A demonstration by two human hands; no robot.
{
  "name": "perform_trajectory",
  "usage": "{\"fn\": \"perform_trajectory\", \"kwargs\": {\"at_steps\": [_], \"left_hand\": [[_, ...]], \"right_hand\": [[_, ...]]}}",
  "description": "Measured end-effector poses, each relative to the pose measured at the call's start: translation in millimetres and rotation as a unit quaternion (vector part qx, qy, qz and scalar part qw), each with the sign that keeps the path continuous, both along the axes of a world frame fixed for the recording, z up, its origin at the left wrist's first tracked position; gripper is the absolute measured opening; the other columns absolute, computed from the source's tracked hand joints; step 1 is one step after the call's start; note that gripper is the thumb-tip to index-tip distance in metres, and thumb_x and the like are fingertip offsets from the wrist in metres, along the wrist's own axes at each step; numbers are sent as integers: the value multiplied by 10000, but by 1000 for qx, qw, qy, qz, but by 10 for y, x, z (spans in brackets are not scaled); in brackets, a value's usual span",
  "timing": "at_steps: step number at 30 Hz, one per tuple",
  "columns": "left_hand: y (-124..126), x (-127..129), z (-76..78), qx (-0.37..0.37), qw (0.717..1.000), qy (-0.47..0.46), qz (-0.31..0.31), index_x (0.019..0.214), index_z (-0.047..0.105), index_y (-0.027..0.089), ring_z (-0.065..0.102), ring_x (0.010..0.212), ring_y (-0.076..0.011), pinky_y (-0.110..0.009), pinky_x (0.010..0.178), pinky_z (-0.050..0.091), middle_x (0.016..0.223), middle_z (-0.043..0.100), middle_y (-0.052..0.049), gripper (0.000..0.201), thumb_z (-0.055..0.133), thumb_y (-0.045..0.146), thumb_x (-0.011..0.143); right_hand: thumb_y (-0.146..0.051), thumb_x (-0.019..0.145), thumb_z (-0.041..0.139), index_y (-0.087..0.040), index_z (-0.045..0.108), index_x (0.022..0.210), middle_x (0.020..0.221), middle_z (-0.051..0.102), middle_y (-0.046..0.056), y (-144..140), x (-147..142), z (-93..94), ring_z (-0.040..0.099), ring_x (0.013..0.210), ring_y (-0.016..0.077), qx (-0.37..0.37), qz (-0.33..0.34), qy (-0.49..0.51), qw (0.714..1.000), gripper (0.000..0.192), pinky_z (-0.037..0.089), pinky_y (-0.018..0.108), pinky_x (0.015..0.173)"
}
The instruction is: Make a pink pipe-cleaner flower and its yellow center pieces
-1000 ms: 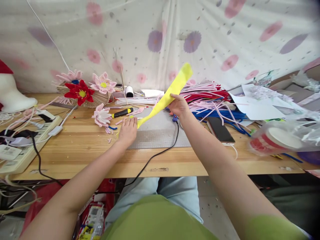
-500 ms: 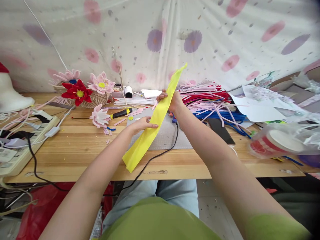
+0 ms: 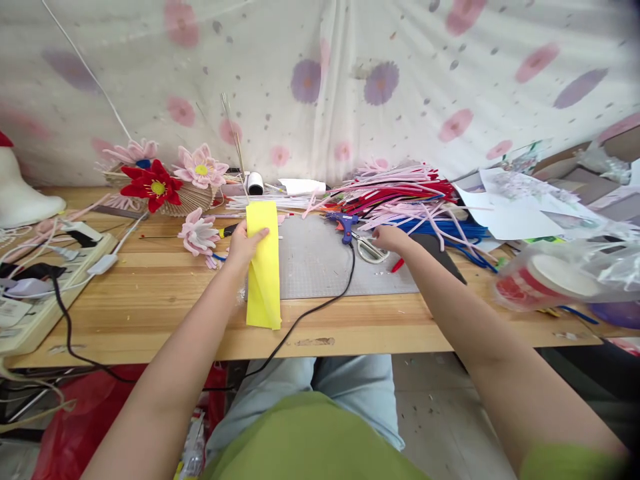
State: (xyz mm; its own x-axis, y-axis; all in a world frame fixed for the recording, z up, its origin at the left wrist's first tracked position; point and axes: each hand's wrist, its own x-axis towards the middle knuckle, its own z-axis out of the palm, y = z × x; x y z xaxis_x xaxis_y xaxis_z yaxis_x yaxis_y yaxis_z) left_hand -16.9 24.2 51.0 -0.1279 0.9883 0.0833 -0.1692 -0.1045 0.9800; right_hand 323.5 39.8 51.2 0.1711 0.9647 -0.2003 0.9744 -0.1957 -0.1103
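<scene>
A yellow strip of cloth or paper (image 3: 263,280) hangs from my left hand (image 3: 244,245), pinched near its upper half with the thumb across its front. Its lower end comes down over the wooden table near the front edge. Farther right, my right hand (image 3: 393,238) is low over the grey cutting mat (image 3: 315,267), its fingers curled at the upper handle of the scissors (image 3: 371,251); the fingertips are partly hidden. A purple glue gun (image 3: 345,225) with a black cord lies just left of the scissors. A small red object (image 3: 398,265) is below my right hand.
Pink, red and blue pipe cleaners (image 3: 400,193) are heaped at the back. Fluffy flowers (image 3: 157,188) and a power strip (image 3: 75,280) stand left. A bagged paper cup (image 3: 555,277) and white sheets (image 3: 500,207) are right. The black cord (image 3: 320,309) crosses the front.
My right hand has let go of the yellow strip and moved down right to the scissors. My left hand has carried the strip leftward, where it now hangs upright, uncovering the glue gun and mat.
</scene>
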Motion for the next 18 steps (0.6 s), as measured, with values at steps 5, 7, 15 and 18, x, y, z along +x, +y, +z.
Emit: {"fn": "perform_trajectory", "kwargs": {"at_steps": [5,7,15,18], "left_hand": [[148,99,-115,25,996,-53,69,841,573,170,604,631,-124,-252,606,499,848,667,-42,328,711,231,550],[202,129,-112,22,994,-71,86,860,569,176,614,662,-129,-262,644,504,855,664,-39,326,692,200,559],[303,124,65,62,994,-81,47,1052,539,244,637,818,-172,-299,753,507,955,656,-23,563,631,62,526],[296,105,135,70,994,-78,35,1085,522,257,632,832,-176,-308,765,505,985,649,-19,612,606,41,518]], "right_hand": [[-265,753,492,-74,597,1062,1093,600,187,-69,53,-213,537,1045,268,-7,75,-125,989,378,383,321,849],[-319,752,498,-74,589,1077,1102,593,192,-71,35,-239,526,1058,282,-8,83,-129,988,417,382,334,855],[-320,686,575,-96,657,858,860,653,152,-112,29,13,617,806,254,-119,52,-89,988,294,438,296,636],[-334,710,557,-101,657,721,708,643,112,-218,247,234,605,647,196,-158,32,12,987,254,434,270,565]]}}
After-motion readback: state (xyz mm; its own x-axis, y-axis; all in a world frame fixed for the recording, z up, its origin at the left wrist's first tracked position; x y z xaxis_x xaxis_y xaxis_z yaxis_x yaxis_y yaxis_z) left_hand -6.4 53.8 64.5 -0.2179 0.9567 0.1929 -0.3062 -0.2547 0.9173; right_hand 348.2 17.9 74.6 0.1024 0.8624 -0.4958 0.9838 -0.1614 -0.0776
